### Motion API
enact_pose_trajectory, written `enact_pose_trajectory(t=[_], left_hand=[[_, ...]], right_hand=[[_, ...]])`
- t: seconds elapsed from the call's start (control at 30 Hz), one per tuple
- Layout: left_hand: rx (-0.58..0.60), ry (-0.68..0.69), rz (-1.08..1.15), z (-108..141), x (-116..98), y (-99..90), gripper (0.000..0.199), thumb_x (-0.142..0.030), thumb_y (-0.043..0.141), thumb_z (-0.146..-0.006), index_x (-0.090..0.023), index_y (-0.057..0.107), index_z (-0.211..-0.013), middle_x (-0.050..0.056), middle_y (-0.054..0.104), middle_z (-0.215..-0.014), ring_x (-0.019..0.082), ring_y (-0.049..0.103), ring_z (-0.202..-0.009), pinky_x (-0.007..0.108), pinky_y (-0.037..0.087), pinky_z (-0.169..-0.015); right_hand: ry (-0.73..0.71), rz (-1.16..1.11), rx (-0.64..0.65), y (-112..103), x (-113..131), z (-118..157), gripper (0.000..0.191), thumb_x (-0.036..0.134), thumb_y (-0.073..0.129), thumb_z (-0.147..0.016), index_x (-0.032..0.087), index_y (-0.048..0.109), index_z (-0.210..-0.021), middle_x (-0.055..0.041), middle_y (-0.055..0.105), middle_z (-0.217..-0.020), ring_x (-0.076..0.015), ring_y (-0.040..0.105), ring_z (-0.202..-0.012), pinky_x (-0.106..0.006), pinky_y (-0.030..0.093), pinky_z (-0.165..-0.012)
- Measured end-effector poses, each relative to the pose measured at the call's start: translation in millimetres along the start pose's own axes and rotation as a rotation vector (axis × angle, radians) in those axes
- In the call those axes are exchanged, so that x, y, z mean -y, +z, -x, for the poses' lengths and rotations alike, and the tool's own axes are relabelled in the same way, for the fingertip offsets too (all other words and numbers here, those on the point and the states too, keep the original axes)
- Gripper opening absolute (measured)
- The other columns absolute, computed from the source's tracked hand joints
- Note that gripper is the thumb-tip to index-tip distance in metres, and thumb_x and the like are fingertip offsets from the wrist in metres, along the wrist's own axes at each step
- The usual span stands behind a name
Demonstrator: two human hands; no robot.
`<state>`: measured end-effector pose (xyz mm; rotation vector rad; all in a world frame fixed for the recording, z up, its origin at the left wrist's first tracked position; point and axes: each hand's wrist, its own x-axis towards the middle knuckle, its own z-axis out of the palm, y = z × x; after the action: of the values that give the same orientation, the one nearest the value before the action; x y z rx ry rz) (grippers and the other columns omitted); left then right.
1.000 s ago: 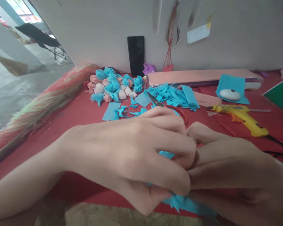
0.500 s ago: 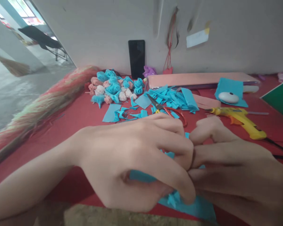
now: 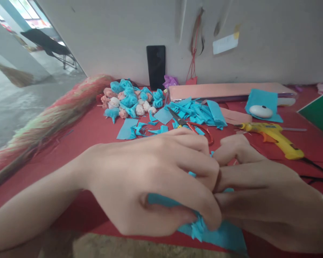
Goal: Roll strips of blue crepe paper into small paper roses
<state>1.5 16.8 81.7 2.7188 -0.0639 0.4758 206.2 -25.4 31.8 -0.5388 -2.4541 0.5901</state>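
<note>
My left hand (image 3: pixel 156 179) is closed in a pinch on a crumpled piece of blue paper (image 3: pixel 197 227), thumb and forefinger pressed round it. Against its fingers lies my right hand (image 3: pixel 258 190), its fingers curled; whatever its fingertips grip is hidden behind the knuckles. Beneath both hands, a flat blue sheet (image 3: pixel 228 236) spreads near the front edge of the red table (image 3: pixel 78 157). Just past my left knuckles, red-handled scissors (image 3: pixel 210 134) rest beside a heap of blue paper strips (image 3: pixel 196 111).
A yellow glue gun (image 3: pixel 278 136) lies at the right, its cord trailing off. Blue, pink and white paper flowers (image 3: pixel 129 98) are piled at the back left. A black phone (image 3: pixel 156 68) leans on the wall behind. A white mouse-shaped object (image 3: pixel 261 111) rests on blue paper.
Both hands have shifted very slightly left, still together. More of the crumpled blue paper shows under my left fingertips.
</note>
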Motion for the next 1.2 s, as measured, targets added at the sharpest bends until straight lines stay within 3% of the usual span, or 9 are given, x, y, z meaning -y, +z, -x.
enact_pose_trajectory(t=[0.17, 0.43, 0.53, 0.77, 0.93, 1.2], left_hand=[[0.027, 0.027, 0.025, 0.6, 4.5, -2.1, 0.021, -0.012, 0.060, -0.077, -0.031, 0.067, -0.071, 0.000, 0.066, -0.069, 0.017, 0.060, -0.071, 0.029, 0.050, -0.077], [0.042, 0.030, 0.076, 3.4, 3.7, 1.2, 0.022, -0.008, 0.055, -0.082, -0.026, 0.062, -0.070, -0.001, 0.070, -0.074, 0.015, 0.060, -0.074, 0.028, 0.050, -0.085], [0.054, 0.041, 0.045, 2.2, 2.7, 0.3, 0.021, -0.007, 0.058, -0.079, -0.025, 0.060, -0.069, -0.001, 0.069, -0.072, 0.014, 0.060, -0.071, 0.027, 0.050, -0.083], [0.069, -0.072, 0.020, 3.2, -2.8, -0.1, 0.016, -0.007, 0.062, -0.071, -0.021, 0.057, -0.072, 0.000, 0.068, -0.071, 0.015, 0.059, -0.073, 0.026, 0.049, -0.083], [0.046, -0.068, 0.054, 3.8, -2.5, 0.2, 0.017, -0.007, 0.055, -0.073, -0.024, 0.056, -0.073, 0.001, 0.067, -0.074, 0.017, 0.059, -0.075, 0.029, 0.048, -0.084], [0.071, -0.102, 0.040, 2.3, -1.2, -2.4, 0.031, -0.002, 0.045, -0.057, -0.021, 0.057, -0.078, 0.002, 0.067, -0.075, 0.018, 0.055, -0.072, 0.029, 0.049, -0.082]], right_hand=[[0.027, -0.070, 0.010, -1.8, -0.7, -2.5, 0.021, 0.024, 0.053, -0.097, 0.030, 0.071, -0.089, 0.0091, 0.071, -0.084, -0.0147, 0.054, -0.084, -0.026, 0.046, -0.084], [0.003, -0.050, 0.004, -1.6, 1.6, -4.9, 0.025, 0.024, 0.051, -0.098, 0.027, 0.070, -0.084, 0.0059, 0.069, -0.076, -0.0150, 0.050, -0.081, -0.027, 0.044, -0.082], [0.000, -0.054, -0.009, -1.4, 0.9, -5.4, 0.023, 0.024, 0.052, -0.097, 0.026, 0.070, -0.083, 0.0058, 0.069, -0.076, -0.0148, 0.051, -0.082, -0.026, 0.045, -0.083], [0.009, -0.060, -0.021, -0.3, -1.5, -5.3, 0.021, 0.022, 0.054, -0.096, 0.027, 0.070, -0.084, 0.0049, 0.069, -0.078, -0.0157, 0.052, -0.086, -0.026, 0.045, -0.089], [0.075, -0.151, -0.047, -0.2, -0.8, -4.6, 0.019, 0.018, 0.058, -0.093, 0.026, 0.070, -0.081, 0.0041, 0.067, -0.072, -0.0161, 0.052, -0.082, -0.031, 0.046, -0.081], [0.222, -0.331, -0.067, 3.9, 0.6, -1.9, 0.020, 0.011, 0.059, -0.086, 0.027, 0.068, -0.077, 0.0039, 0.066, -0.073, -0.0168, 0.057, -0.079, -0.034, 0.051, -0.079]])
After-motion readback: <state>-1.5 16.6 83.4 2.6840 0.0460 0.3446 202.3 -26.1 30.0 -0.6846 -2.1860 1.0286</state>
